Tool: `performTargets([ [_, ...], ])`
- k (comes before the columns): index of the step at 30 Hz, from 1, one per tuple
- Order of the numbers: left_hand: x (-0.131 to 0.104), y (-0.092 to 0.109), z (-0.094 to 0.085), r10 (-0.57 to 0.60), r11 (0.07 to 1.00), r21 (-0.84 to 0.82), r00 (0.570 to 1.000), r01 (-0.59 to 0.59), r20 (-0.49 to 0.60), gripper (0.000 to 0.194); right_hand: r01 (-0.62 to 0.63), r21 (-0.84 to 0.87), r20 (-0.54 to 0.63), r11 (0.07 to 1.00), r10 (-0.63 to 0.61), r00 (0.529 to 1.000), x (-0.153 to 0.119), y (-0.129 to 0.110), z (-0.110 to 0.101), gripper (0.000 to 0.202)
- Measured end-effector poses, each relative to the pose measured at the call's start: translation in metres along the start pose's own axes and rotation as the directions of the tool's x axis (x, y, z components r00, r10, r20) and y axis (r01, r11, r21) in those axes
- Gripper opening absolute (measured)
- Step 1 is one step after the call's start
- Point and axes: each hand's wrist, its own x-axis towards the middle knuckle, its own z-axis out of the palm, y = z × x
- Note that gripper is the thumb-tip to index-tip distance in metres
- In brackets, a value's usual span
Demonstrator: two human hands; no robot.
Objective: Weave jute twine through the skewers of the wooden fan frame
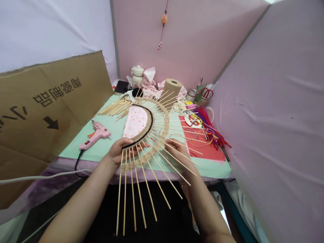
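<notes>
A half-round woven fan-shaped piece (160, 144) is held tilted over the table, its thin wooden sticks radiating outward. Twine is woven in a band across the sticks; the inner half-disc carries pink dotted fabric (136, 122) edged with twine and a black strip. My left hand (120, 150) grips the piece at the lower corner of the half-disc, thumb on top and fingers beneath. Behind the sticks, my right hand (177, 153) is curled by the outer twine band, partly covered by them. What its fingers pinch is unclear. A loose strand of twine loops nearby.
A pink glue gun (97, 135) lies left, beside a large cardboard sheet (63, 98). Loose sticks (116, 108), a twine spool (172, 88) and a white bottle (137, 76) are at the back. Red paper (207, 153), scissors (194, 118) and colourful pipe cleaners (212, 130) lie right.
</notes>
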Motion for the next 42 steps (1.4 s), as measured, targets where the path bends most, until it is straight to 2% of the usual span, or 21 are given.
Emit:
performTargets([
  [3, -0.001, 0.000, 0.000, -0.009, 1.000, -0.005, 1.000, 0.009, 0.001, 0.055, -0.053, 0.072, 0.023, 0.996, 0.052, 0.998, 0.006, 0.001, -0.025, 0.016],
  [9, 0.000, -0.001, -0.003, 0.027, 1.000, 0.013, 1.000, -0.027, -0.006, 0.043, -0.082, 0.328, -0.048, 0.941, 0.103, 0.993, 0.003, 0.004, -0.078, 0.034],
  [12, -0.001, -0.001, -0.002, 0.011, 1.000, 0.015, 1.000, -0.010, -0.024, 0.039, -0.056, 0.501, -0.049, 0.864, 0.093, 0.994, -0.006, 0.000, -0.085, 0.034],
  [15, -0.002, 0.000, 0.000, 0.013, 1.000, 0.028, 1.000, -0.012, -0.018, 0.036, -0.015, 0.562, -0.105, 0.827, 0.089, 0.991, -0.016, -0.009, -0.082, 0.029],
  [18, -0.003, 0.001, 0.000, 0.008, 0.999, 0.043, 1.000, -0.008, 0.007, 0.035, 0.093, 0.493, -0.272, 0.865, 0.051, 0.961, -0.022, -0.016, -0.075, 0.024],
  [23, -0.005, 0.003, -0.001, -0.014, 0.998, 0.054, 1.000, 0.015, -0.028, 0.038, 0.241, 0.164, -0.483, 0.956, -0.135, 0.865, -0.031, -0.023, -0.070, 0.021],
  [27, -0.006, 0.003, 0.002, -0.010, 0.997, 0.071, 0.993, 0.019, -0.119, 0.037, 0.311, -0.083, -0.559, 0.947, -0.303, 0.772, -0.039, -0.033, -0.066, 0.022],
  [30, -0.006, 0.003, 0.003, -0.017, 0.996, 0.089, 0.995, 0.027, -0.103, 0.034, 0.376, -0.195, -0.577, 0.906, -0.416, 0.703, -0.042, -0.041, -0.063, 0.021],
  [32, -0.005, 0.003, 0.002, -0.016, 0.995, 0.096, 0.997, 0.024, -0.081, 0.034, 0.410, -0.255, -0.555, 0.876, -0.479, 0.680, -0.043, -0.045, -0.064, 0.019],
  [36, -0.005, 0.003, 0.002, -0.013, 0.997, 0.077, 0.994, 0.022, -0.111, 0.036, 0.418, -0.331, -0.516, 0.846, -0.533, 0.671, -0.041, -0.051, -0.067, 0.014],
  [38, -0.005, 0.003, 0.002, -0.014, 0.997, 0.070, 0.992, 0.023, -0.126, 0.037, 0.388, -0.296, -0.537, 0.873, -0.488, 0.688, -0.038, -0.054, -0.069, 0.014],
  [42, -0.005, 0.002, 0.001, 0.029, 0.996, 0.086, 0.990, -0.017, -0.138, 0.036, 0.313, -0.122, -0.584, 0.942, -0.323, 0.744, -0.029, -0.055, -0.069, 0.014],
])
